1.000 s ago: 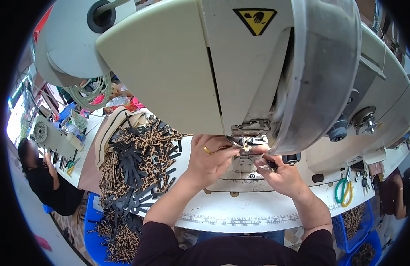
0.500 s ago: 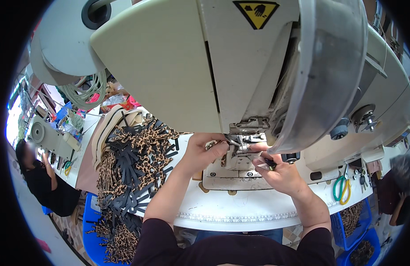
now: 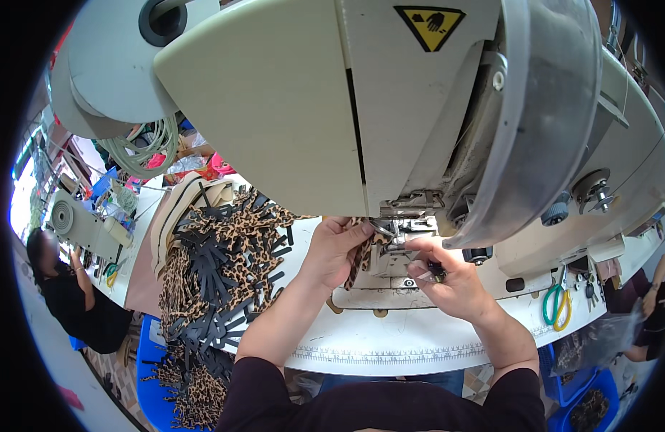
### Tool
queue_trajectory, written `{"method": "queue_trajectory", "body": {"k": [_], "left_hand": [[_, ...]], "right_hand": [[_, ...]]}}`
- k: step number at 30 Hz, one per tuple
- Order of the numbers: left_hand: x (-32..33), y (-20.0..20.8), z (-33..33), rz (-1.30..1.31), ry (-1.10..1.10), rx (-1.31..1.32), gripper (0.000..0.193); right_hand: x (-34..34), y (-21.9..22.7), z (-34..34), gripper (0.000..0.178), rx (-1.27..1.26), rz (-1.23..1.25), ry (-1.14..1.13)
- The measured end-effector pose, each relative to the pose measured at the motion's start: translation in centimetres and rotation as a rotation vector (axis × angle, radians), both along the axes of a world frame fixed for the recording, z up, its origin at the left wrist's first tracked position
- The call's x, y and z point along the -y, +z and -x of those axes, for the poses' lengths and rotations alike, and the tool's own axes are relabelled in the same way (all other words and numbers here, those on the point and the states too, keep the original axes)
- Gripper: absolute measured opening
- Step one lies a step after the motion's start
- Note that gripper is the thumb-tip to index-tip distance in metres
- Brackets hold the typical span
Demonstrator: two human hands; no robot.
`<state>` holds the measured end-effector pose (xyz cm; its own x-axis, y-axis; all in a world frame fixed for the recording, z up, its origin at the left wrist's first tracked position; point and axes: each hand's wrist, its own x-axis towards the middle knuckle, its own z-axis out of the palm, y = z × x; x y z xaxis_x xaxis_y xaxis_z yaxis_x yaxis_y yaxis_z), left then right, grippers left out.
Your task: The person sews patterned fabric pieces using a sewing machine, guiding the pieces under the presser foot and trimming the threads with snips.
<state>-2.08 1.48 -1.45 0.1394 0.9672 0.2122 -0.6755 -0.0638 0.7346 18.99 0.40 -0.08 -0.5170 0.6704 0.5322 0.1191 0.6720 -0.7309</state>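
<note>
My left hand [image 3: 331, 253] is closed on a leopard-print fabric strip [image 3: 360, 253], pinching it between thumb and fingers just left of the presser foot [image 3: 396, 227] of a large sewing machine [image 3: 268, 108]. The strip's loose end hangs below the fingers. On the other side of the foot, my right hand [image 3: 453, 284] curls around a small dark tool [image 3: 436, 272]. Most of that tool is hidden in the palm, so its kind is unclear. The right index finger reaches toward the foot.
Leopard-print strips with black ends [image 3: 217, 266] are heaped on the left, spilling toward a blue basket [image 3: 151, 374]. Scissors with green and yellow handles [image 3: 557, 306] lie at right, above more blue baskets [image 3: 599, 396]. A person [image 3: 70, 288] sits far left; another stands at right with a clear bag.
More of the leopard-print strip now shows, hanging from my left hand. My right index finger has drawn back slightly from the foot. At right, a clear bag has moved over the blue baskets.
</note>
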Motion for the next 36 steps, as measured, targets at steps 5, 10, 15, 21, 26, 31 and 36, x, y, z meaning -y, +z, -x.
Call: {"method": "queue_trajectory", "body": {"k": [5,10,15,21,26,31,36], "left_hand": [[0.9,0.6,-0.9,0.082,0.11,-0.094,0.023],[0.7,0.3,-1.3,0.116,0.105,-0.138,0.02],[0.2,-0.1,-1.5,0.188,0.122,-0.121,0.028],[-0.2,0.1,-0.3,0.117,0.01,-0.021,0.014],[0.3,0.5,-0.5,0.122,0.139,-0.047,0.011],[1.8,0.8,-1.0,0.162,0.157,-0.277,0.01],[2.8,1.1,-2.0,0.166,0.159,-0.251,0.013]], "right_hand": [[-0.2,-0.4,0.5,0.028,-0.067,0.049,0.064],[-0.3,-0.6,0.8,0.024,-0.056,0.026,0.12],[0.2,-0.6,0.9,0.022,-0.013,0.065,0.139],[0.3,-1.1,0.9,0.022,-0.078,0.087,0.146],[0.5,0.2,-0.2,0.017,-0.091,0.209,0.082],[-0.6,0.8,-1.6,0.021,-0.165,0.193,-0.08],[-1.1,1.3,-2.3,0.008,-0.155,0.17,-0.109]]}}
